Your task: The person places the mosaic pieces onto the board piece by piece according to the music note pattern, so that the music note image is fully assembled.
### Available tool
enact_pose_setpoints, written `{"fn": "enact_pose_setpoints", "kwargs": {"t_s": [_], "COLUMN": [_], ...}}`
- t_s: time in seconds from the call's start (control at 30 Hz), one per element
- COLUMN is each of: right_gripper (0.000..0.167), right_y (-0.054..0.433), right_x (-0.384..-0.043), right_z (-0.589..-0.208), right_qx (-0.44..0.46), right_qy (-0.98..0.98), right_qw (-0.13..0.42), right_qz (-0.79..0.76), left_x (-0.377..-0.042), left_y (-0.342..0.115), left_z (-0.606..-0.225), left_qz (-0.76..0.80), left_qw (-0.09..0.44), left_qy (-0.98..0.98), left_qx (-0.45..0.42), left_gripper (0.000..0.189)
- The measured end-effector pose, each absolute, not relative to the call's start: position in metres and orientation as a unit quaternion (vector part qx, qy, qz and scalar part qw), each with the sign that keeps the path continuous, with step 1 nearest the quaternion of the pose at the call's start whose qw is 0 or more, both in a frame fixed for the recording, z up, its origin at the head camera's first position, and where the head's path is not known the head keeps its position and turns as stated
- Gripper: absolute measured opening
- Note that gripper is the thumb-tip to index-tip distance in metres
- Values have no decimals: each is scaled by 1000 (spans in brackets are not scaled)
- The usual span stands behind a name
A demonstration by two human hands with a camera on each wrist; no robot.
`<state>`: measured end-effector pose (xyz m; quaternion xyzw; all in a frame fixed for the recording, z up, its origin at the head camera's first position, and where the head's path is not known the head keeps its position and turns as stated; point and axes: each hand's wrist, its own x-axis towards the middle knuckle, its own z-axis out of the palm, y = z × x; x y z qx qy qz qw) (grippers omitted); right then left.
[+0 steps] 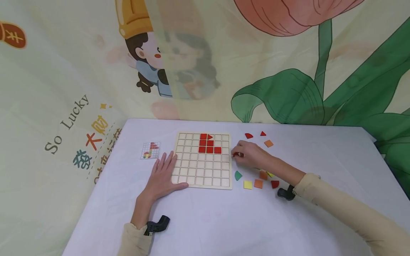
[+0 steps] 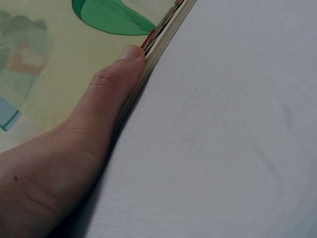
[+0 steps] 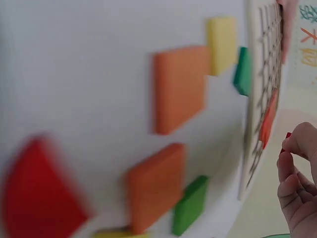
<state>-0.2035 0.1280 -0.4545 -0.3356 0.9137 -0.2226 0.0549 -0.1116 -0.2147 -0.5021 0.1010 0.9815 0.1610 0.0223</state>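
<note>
A wooden grid board [image 1: 201,173] lies on the white table, with several red square tiles [image 1: 209,143] and a red triangle tile [image 1: 209,137] in its upper cells. My left hand [image 1: 162,176] rests with straight, spread fingers on the board's lower left edge; in the left wrist view the thumb [image 2: 111,87] lies along the rim. Just off the board's right side, my right hand [image 1: 253,154] pinches a small red piece [image 3: 287,141] between thumb and fingertip. Most of that piece is hidden, so its shape cannot be told.
Left of the board lies a pattern card [image 1: 150,150]. To the right are loose tiles: a green quarter-round [image 1: 238,175], a yellow square [image 1: 247,184], orange squares [image 1: 258,184] and red pieces [image 1: 274,184]. A printed cloth [image 1: 205,106] hangs behind the table.
</note>
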Motion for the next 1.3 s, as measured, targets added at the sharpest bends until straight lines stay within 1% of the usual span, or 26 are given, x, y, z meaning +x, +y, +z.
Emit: {"fn": "enact_pose_setpoints", "kwargs": {"t_s": [0.13,0.27,0.5,0.73,1.0,1.17,1.3], "right_gripper": [19,18,21,21,14,16,20], "right_y": [109,92,81,75,69,72,82], "right_x": [-223,-243,-262,-268,-267,-264,-261], "right_z": [-450,-450,-460,-468,-468,-466,-463], "right_qx": [-351,-373,-372,-386,-380,-375,-377], "right_qy": [903,897,900,897,902,905,904], "right_qw": [48,43,95,91,82,86,62], "right_qz": [-243,-232,-208,-196,-190,-180,-192], "left_x": [-111,-112,-114,-113,-113,-113,-112], "left_y": [-214,-212,-212,-214,-216,-216,-217], "left_z": [-501,-501,-501,-500,-502,-503,-503], "left_qz": [160,160,158,160,156,159,157], "left_qw": [29,35,31,35,35,41,36], "left_qy": [981,981,981,981,982,981,982], "left_qx": [101,100,107,101,100,100,101], "left_gripper": [115,114,115,115,115,115,115]}}
